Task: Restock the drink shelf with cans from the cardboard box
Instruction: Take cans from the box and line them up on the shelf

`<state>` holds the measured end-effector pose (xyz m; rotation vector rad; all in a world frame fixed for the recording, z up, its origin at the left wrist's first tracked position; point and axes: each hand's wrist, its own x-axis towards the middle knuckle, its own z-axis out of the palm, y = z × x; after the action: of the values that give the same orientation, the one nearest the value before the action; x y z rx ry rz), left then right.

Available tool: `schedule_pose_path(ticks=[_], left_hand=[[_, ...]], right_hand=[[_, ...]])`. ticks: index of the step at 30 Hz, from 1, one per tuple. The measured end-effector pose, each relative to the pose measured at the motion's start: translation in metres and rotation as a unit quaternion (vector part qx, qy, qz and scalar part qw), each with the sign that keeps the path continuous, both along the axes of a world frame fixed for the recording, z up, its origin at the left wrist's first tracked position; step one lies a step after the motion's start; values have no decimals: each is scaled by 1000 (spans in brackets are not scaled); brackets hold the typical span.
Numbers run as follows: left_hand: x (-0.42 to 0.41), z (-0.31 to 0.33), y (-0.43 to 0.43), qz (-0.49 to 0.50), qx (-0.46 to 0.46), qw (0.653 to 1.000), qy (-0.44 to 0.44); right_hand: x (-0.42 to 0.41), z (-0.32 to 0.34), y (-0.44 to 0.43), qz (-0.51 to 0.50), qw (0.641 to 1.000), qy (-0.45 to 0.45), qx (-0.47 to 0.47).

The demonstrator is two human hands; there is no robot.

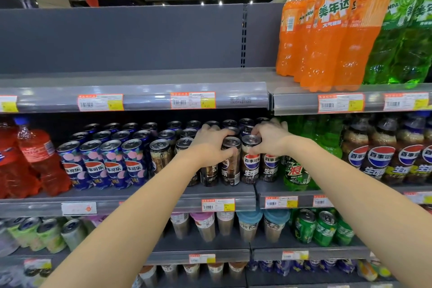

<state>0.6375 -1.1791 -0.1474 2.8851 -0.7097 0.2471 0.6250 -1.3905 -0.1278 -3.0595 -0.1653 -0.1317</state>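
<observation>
Both bare arms reach forward to the middle shelf (140,203) of the drink rack, where the cans stand in tight rows. The left hand (210,145) is curled round the upper part of a dark Pepsi can (231,168) in the front row: the thumb lies across the can's front just below the rim and the fingers wrap over behind it. The right hand (271,138) grips the neighbouring dark Pepsi can (252,168) in the same way from the other side, its fingers bent over the lid and the thumb tucked low against the can's wall. The two cans stand upright and touch each other at the shelf's front edge, with more dark cans (161,156) beside and behind them. To the left stand rows of blue peach-pattern Pepsi cans (93,166), and beyond those a pack of red drink bottles (35,159). Just right of the right hand is a green bottle (297,170), then dark Pepsi bottles (378,159). The shelf above (140,77) carries orange Mirinda bottles (327,30) and green bottles (409,30) at its right end. Price tags (192,100) line the shelf rails. On the shelf below are lidded cups (247,224) and green cans (322,229).
</observation>
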Motion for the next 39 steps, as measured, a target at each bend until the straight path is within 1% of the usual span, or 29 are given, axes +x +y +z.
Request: schedule_pose_path(ticks=[4, 9, 13, 18, 24, 29, 32, 35, 39], left_hand=[[2, -3, -5, 22, 26, 999, -17], [5, -2, 2, -20, -11, 999, 28], [6, -1, 4, -32, -18, 999, 14], [4, -1, -1, 3, 13, 1000, -6], [7, -8, -5, 31, -22, 999, -13], [6, -6, -5, 37, -17, 999, -10], [6, -2, -3, 30, -10, 999, -6], [3, 2, 4, 4, -13, 1000, 5], [2, 16, 32, -8, -1, 1000, 13]], right_hand=[[-5, 0, 0, -11, 1000, 2, 22], [-11, 1, 2, -13, 999, 13, 29], [-13, 2, 4, -19, 999, 14, 22], [-11, 2, 5, -19, 999, 4, 31], [-11, -2, 8, -23, 999, -7, 40], [-10, -3, 4, -22, 999, 1, 45], [-10, -5, 3, -23, 999, -5, 45], [-9, -6, 4, -31, 999, -5, 38], [-8, -5, 6, -38, 999, 4, 18]])
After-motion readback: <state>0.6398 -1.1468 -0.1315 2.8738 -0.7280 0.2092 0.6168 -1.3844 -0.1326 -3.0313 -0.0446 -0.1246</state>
